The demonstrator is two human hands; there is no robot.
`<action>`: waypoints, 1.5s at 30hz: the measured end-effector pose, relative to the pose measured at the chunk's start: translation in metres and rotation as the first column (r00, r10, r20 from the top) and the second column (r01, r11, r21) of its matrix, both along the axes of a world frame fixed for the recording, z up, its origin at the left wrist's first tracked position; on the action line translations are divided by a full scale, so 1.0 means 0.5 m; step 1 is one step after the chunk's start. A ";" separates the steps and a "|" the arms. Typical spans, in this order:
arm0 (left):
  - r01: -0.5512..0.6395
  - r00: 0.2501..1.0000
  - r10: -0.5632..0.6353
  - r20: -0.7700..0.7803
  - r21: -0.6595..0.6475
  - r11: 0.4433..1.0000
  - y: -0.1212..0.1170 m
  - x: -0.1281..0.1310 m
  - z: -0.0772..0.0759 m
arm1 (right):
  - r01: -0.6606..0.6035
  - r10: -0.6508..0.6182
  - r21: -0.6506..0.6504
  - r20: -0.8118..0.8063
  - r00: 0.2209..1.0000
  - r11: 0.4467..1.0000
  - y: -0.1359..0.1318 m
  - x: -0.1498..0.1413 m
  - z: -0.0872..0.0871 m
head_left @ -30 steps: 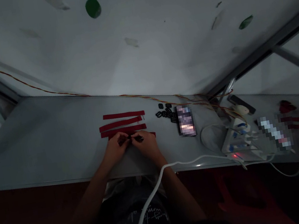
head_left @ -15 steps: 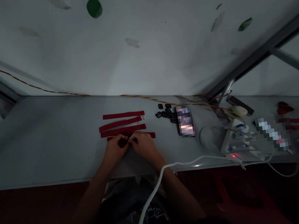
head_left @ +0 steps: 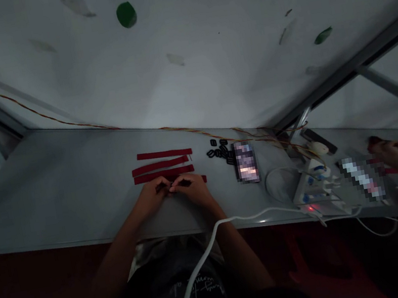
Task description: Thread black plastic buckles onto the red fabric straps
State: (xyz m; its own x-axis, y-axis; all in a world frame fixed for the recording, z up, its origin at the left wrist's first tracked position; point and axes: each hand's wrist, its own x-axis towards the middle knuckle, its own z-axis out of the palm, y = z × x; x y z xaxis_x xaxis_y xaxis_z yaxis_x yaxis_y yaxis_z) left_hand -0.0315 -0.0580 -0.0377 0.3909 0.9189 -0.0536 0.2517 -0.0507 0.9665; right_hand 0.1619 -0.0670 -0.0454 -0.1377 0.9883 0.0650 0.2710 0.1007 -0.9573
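Just below the frame's centre, the left hand (head_left: 152, 193) and right hand (head_left: 193, 186) meet, both pinched narrow, anything held too dark to tell, with red strips (head_left: 160, 166) just beyond and black buckles (head_left: 224, 152) right of centre.

Dim light — pale wall (head_left: 177, 24) with 2 green patches (head_left: 126, 15) behind a grey table (head_left: 56, 194) — dark reddish floor (head_left: 27, 292).

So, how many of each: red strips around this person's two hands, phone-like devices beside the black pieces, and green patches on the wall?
Red strips: 4, the nearest partly hidden by the left hand and right hand
Phone-like device: 1
Green patches: 2
Total: 7
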 end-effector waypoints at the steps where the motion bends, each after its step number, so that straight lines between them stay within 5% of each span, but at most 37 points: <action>1: 0.018 1.000 -0.018 0.025 -0.021 1.000 0.003 -0.003 0.002 | 0.005 -0.005 0.005 -0.005 1.000 1.000 0.000 -0.001 -0.003; 13: 0.146 0.971 -0.083 0.225 -0.282 0.948 0.018 -0.017 0.012 | -0.119 0.120 0.006 -0.083 0.989 0.993 0.007 0.015 -0.001; 21: 0.053 0.956 0.068 0.284 -0.399 0.915 0.011 -0.022 0.027 | -0.109 0.077 0.209 0.159 0.984 0.972 -0.015 -0.013 0.011; 34: 0.147 0.957 -0.052 0.285 -0.321 0.936 -0.002 -0.052 0.030 | -0.157 0.116 0.195 0.205 0.972 0.968 -0.042 -0.024 0.026; 40: 0.122 0.949 0.011 0.316 -0.396 0.910 -0.013 -0.062 0.028 | -0.024 0.014 0.183 0.055 0.998 0.983 -0.066 -0.045 0.034; 45: 0.116 0.969 -0.043 0.245 -0.291 0.950 -0.002 -0.072 0.044 | -0.009 -0.008 0.196 0.086 0.996 0.980 -0.059 -0.044 0.035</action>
State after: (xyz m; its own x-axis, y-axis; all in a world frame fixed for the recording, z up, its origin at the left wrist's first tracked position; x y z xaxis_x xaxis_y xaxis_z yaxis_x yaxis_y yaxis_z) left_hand -0.0677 -0.0588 -0.0155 0.4970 0.8392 -0.2209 0.0250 0.2406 0.9703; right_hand 0.1398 -0.0963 -0.0279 -0.1515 0.9575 0.2456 0.3519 0.2845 -0.8918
